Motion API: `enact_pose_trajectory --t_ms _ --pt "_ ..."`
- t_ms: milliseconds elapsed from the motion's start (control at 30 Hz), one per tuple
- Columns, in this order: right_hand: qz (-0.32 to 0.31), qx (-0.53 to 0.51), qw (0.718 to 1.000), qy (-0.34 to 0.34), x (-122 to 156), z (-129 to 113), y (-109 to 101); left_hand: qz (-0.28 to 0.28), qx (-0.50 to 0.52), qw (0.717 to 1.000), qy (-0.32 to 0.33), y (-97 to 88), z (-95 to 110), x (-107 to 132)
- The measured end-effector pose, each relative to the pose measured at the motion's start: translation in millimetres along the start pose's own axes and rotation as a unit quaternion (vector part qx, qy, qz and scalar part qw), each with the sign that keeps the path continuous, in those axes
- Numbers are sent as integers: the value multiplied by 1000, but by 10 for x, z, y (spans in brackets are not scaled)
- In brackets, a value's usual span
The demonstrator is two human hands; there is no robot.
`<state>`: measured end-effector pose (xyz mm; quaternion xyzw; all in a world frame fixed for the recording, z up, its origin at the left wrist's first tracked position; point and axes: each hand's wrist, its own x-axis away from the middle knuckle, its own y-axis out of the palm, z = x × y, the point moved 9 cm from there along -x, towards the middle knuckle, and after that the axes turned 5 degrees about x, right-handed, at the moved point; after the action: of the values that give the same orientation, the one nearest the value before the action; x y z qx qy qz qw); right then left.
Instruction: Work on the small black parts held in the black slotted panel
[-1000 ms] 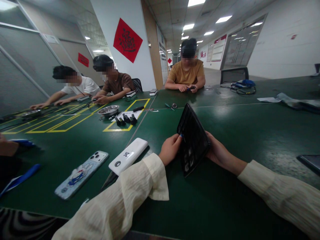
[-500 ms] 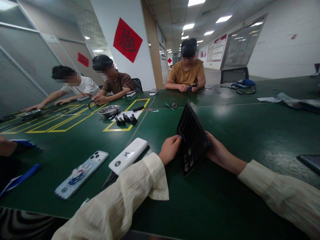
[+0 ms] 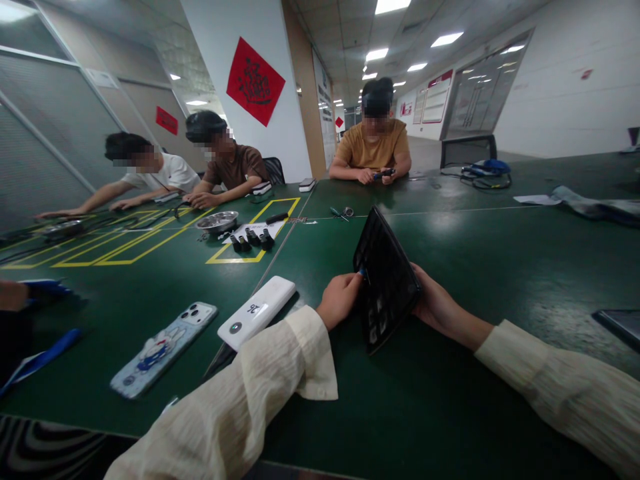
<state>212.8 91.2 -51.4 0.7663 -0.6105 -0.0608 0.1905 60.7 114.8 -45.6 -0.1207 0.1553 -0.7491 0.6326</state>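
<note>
A black tablet-like device [image 3: 386,277] stands tilted on edge on the green table [image 3: 450,400] in front of me. My right hand [image 3: 436,305] grips its right side from behind, fingers hidden behind it. My left hand [image 3: 341,298] is curled into a pinch at the device's left face, holding a small blue-tipped tool [image 3: 361,272] against it. Both of my arms wear cream sleeves.
A white power bank [image 3: 257,312] and a phone in a cartoon case [image 3: 165,347] lie to my left. Farther off are a metal bowl [image 3: 217,221], small black parts [image 3: 251,239] inside yellow tape lines, and three people working. Another dark device [image 3: 620,324] lies at the right edge.
My hands and the device have hardly moved. The people across the table have shifted their arms slightly.
</note>
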Motion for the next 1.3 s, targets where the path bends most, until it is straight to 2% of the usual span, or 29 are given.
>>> enact_pose_trajectory --t_ms 133,500,733,933,1100,1300 --pt "14 -17 1000 15 -1 25 -11 -4 2 1000 11 9 21 14" --pt "15 -28 999 25 11 30 6 -16 20 1000 -11 37 14 28" --pt "14 -18 1000 12 -20 25 -17 17 -57 996 65 -28 212 58" --pt "19 -5 1000 13 -28 49 -41 -1 -72 993 91 -7 269 67" --pt "7 8 1000 -4 -37 31 -27 -2 -66 994 83 -3 254 67" --pt "25 -7 1000 12 -11 29 -32 7 -32 998 51 -6 122 23"
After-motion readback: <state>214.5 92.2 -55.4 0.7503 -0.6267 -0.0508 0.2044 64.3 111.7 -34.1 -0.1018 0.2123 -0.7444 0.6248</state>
